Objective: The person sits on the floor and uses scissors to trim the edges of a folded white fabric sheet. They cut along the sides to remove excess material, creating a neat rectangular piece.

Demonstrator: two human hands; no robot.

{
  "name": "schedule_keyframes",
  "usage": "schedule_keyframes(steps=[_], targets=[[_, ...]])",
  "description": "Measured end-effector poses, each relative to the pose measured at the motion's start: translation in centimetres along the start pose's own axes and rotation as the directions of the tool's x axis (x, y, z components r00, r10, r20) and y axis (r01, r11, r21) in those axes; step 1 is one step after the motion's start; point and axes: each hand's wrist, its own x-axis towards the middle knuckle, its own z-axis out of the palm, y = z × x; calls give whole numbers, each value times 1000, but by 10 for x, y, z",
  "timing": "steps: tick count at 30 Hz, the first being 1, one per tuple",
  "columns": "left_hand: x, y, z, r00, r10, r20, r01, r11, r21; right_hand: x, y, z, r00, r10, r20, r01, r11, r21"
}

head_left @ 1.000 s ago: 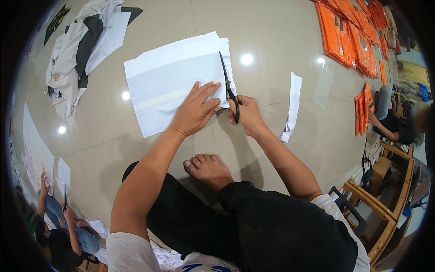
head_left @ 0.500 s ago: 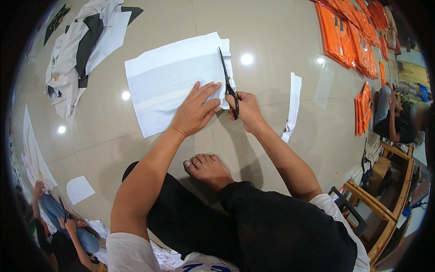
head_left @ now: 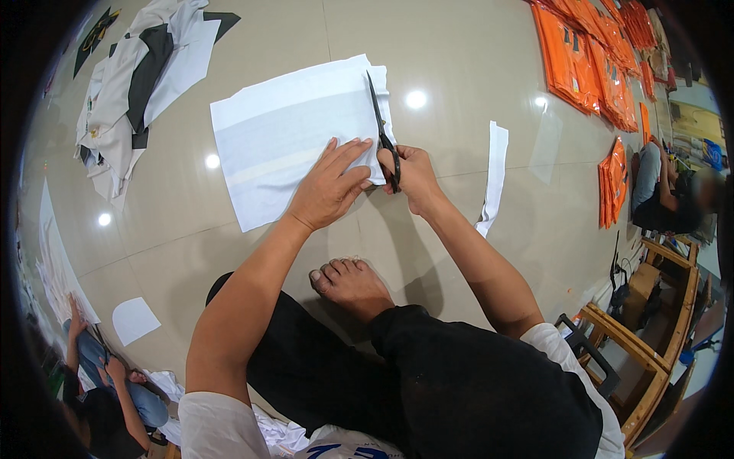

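White fabric (head_left: 267, 126) lies flat on the tiled floor in front of me, apparently in layers. My left hand (head_left: 330, 182) rests on its lower right part with fingers spread, pressing it down. In my right hand (head_left: 410, 176) is a pair of black scissors (head_left: 386, 142), fingers through the handles. The blades run along the right side of the fabric and point away from me. A narrow strip of cloth lies to the right of the blades, along that edge. How far the blades are apart is hard to make out.
A separate white strip (head_left: 495, 168) lies to the right. Crumpled white and dark cloth (head_left: 126, 99) is at upper left, and a small white piece (head_left: 135, 321) at lower left. Orange packages (head_left: 569, 65) are piled at upper right, near a wooden frame (head_left: 631, 340). Other people sit at both sides.
My right hand and the scissors have slid slightly away from me along the fabric's right side. My left hand stays in place. The person at lower left has shifted their hands.
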Motion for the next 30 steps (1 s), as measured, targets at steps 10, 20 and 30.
schedule_keyframes(steps=[10,20,30], targets=[[0,1,0,1000,-2,-14,2,1000,6,7,-7,2,1000,-11,8,12,999,-34],[-2,-1,1,999,-3,-40,3,1000,0,11,-11,4,1000,-25,-2,25,1000,2],[-2,1,0,998,-13,-60,11,999,-31,23,-19,7,999,-46,16,47,998,-35]])
